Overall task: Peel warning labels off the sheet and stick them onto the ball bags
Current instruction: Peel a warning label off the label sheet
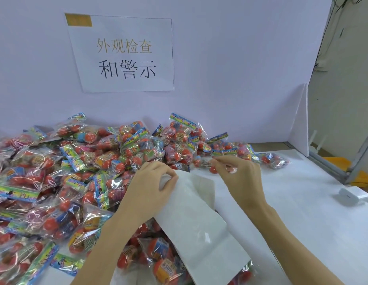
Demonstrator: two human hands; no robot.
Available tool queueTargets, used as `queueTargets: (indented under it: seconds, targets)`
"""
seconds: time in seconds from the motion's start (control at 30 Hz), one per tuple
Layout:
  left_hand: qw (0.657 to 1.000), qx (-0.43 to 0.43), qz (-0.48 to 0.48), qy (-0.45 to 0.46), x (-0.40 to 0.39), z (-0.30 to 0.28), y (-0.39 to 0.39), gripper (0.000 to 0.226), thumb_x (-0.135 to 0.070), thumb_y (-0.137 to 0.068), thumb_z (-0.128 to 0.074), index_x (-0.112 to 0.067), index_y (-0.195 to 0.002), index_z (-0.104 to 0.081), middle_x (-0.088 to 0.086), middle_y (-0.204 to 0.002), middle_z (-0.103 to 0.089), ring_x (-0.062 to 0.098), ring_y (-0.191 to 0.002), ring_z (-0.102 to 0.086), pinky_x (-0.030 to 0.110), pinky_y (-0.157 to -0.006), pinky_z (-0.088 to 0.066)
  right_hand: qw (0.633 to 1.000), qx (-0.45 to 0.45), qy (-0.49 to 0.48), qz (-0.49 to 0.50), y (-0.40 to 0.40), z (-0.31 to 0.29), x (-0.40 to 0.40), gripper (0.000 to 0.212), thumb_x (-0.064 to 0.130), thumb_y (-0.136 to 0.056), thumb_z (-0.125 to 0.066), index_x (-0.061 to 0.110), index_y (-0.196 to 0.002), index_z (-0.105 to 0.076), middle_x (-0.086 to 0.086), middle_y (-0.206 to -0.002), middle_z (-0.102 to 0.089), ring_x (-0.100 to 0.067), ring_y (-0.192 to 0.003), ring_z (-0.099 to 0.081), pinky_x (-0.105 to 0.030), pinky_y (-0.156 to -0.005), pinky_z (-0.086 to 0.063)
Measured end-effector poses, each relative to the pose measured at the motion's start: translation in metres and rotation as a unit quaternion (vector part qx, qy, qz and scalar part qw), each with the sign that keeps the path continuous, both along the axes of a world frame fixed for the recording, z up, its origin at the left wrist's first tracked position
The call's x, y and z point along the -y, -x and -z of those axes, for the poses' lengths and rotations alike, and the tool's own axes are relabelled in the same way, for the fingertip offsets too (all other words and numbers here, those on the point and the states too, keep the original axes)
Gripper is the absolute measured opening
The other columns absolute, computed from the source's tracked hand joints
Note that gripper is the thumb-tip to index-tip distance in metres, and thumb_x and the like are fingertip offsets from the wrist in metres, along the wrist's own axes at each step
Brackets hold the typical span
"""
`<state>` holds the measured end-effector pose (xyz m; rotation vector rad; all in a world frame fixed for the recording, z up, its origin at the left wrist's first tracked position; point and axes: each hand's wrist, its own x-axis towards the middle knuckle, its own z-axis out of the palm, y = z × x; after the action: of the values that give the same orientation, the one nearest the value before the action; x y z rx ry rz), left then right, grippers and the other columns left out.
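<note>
Head view shows us our two bare hands working over a white desk (302,202) heaped with ball bags (76,161). Our left hand (150,184), at the centre of the frame, pinches the upper left corner of the white label sheet (195,219) between thumb and curled fingers, so that grip is clamped on the sheet. From there the sheet slopes down toward the lower middle of the frame, its lower part lying over several bags near the bottom edge. Its face looks plain white to us; we cannot make out separate labels on it.

Our right hand (240,175), just right of centre, has its fingers curled and its fingertips drawn together on a small clear film with a reddish mark, the warning label (231,169); that grip is closed on the label. It hangs just above the sheet's upper right corner, with the near edge of the bag pile close behind it.

We see clear bags of red and orange balls, with bright striped header cards, filling the left half of the frame and running along the back wall to the right. A printed paper sign (125,56) is fixed to the pale wall at upper left. A small white device (353,194) lies on the desk at the right edge.
</note>
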<state>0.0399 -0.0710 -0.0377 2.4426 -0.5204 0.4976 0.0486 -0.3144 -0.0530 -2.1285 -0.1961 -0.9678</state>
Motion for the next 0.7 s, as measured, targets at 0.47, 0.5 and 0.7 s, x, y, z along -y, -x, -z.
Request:
queueTargets:
  seconds: [0.47,0.5,0.7]
  targets:
    - [0.953,-0.059,0.046,0.295,0.016,-0.015,0.013,0.027,-0.059,-0.084,-0.069,-0.043,-0.106,-0.065,-0.027,-0.099,-0.071,-0.010,-0.101,-0.065,0.000,-0.085,-0.042,0.854,-0.214,-0.399,-0.256,0.021,-0.025,-0.019,0.028,0.042,-0.085,-0.074,0.016,-0.088,-0.083,-0.007,-0.083,-0.079,-0.021,-0.074,-0.078,-0.025,-0.065,-0.061]
    - [0.941,-0.068,0.055,0.327,0.017,-0.017,0.014,0.024,-0.054,-0.085,-0.071,-0.038,-0.103,-0.067,-0.022,-0.095,-0.073,-0.004,-0.095,-0.069,0.003,-0.081,-0.046,0.852,-0.231,-0.388,-0.267,0.021,-0.024,-0.019,0.027,0.039,-0.091,-0.071,0.014,-0.094,-0.081,-0.009,-0.087,-0.080,-0.025,-0.078,-0.079,-0.026,-0.063,-0.061]
    - [0.906,-0.154,0.089,0.385,0.016,-0.020,0.016,0.015,-0.031,-0.095,-0.074,-0.035,-0.110,-0.072,-0.006,-0.101,-0.077,0.014,-0.101,-0.075,0.033,-0.086,-0.062,0.874,-0.235,-0.314,-0.287,0.026,-0.030,-0.027,0.049,0.050,-0.098,-0.058,0.004,-0.112,-0.068,-0.025,-0.102,-0.072,-0.039,-0.090,-0.074,-0.037,-0.074,-0.064]
